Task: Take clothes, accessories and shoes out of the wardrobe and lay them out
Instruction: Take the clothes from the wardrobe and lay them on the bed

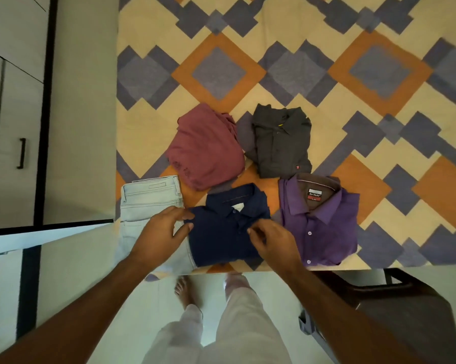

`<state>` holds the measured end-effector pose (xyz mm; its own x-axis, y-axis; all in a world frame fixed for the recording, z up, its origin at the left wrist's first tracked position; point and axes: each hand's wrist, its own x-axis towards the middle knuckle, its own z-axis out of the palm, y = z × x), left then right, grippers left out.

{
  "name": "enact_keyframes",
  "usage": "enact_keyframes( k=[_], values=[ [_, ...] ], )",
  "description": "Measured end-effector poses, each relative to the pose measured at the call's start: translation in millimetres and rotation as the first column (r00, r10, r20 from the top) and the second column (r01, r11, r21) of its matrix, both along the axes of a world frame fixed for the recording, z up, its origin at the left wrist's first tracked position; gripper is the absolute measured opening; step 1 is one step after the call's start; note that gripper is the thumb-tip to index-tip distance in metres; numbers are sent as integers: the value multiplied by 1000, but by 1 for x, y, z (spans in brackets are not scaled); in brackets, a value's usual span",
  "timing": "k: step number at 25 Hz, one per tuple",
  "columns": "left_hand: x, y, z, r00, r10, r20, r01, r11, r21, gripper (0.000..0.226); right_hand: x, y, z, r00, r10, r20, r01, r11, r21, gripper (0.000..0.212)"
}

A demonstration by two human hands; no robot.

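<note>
You are looking down at a bed (379, 266) with a big cover (300, 61) in cream, orange and blue-grey squares. On your left stand pale cupboard doors (16, 158) with dark edges and a black handle (21, 153). The floor (142, 311) is light and shiny. A dark brown wooden piece (418, 311) sits by the bed at the lower right.

Dim, soft indoor light; slight blur, wide-angle bending at edges.
</note>
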<state>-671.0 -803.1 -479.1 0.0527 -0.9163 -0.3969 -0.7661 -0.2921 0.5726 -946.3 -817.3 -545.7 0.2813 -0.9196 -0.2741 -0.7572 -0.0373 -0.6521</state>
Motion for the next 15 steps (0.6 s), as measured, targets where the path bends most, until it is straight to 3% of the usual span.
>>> enact_keyframes(
  k=[4,15],
  values=[
    [8,40,32,996,65,-63,-66,997,-29,16,5,49,38,999,36,38,-37,999,38,16],
    [69,191,91,975,95,-202,-137,969,-204,20,40,168,119,998,-5,60,12,992,-123,17]
  ],
)
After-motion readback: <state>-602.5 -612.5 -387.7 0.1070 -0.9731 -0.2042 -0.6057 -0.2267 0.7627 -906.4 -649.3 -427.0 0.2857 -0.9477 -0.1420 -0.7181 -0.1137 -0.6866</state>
